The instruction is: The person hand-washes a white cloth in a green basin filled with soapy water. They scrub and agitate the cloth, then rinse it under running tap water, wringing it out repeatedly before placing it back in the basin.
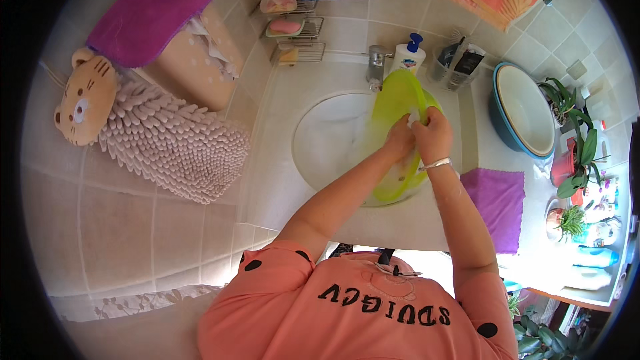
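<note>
A lime-green plastic basin stands tilted on its side over the right part of the white washbasin, near the chrome tap. My left hand is at the basin's inner face, its fingers meeting those of the other hand. My right hand, with a silver bangle at the wrist, closes on the green basin's rim. Something small and white, perhaps foam or a cloth, shows between my fingers; I cannot tell which. A white pump bottle with a blue top stands just behind the green basin.
Right of the sink are a clear holder with tubes, a blue-rimmed enamel-like basin, a purple cloth and potted plants. A wire soap rack and a fluffy hand towel hang at the left.
</note>
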`<state>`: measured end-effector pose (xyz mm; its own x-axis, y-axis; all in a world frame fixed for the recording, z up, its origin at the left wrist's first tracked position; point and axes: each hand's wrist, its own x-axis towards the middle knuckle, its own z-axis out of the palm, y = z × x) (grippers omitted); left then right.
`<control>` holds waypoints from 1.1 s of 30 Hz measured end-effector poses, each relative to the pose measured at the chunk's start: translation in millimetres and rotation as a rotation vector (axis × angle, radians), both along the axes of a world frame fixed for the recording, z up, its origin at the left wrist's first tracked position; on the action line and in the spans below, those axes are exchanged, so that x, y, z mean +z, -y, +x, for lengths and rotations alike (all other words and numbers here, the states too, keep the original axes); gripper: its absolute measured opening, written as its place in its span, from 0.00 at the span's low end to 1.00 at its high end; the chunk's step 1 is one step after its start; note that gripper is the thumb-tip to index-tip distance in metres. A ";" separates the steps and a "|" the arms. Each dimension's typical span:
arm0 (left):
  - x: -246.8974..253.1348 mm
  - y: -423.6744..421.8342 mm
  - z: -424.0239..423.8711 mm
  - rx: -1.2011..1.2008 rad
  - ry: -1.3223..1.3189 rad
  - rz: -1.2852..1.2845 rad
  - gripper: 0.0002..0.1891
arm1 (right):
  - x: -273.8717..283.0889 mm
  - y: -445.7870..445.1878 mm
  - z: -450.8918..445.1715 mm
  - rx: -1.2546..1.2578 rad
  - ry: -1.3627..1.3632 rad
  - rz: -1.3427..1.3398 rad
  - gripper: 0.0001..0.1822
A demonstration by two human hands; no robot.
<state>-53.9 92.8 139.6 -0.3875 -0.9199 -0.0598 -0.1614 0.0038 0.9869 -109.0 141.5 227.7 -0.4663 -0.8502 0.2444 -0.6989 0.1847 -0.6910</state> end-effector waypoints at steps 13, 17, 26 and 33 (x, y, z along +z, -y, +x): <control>-27.5 22.5 4.6 -0.025 -0.054 -0.517 0.21 | 13.0 7.6 25.6 0.056 -0.076 -0.152 0.09; -20.6 30.0 1.2 -0.116 0.096 -0.094 0.21 | -7.3 6.7 0.4 0.031 0.188 -0.127 0.07; -5.2 10.7 31.2 -0.285 0.785 -0.509 0.21 | -123.4 8.1 -35.0 -0.073 1.535 -0.270 0.16; -15.4 25.0 65.9 -0.231 0.933 -0.757 0.22 | -204.1 17.7 -3.9 -0.463 1.587 -0.101 0.13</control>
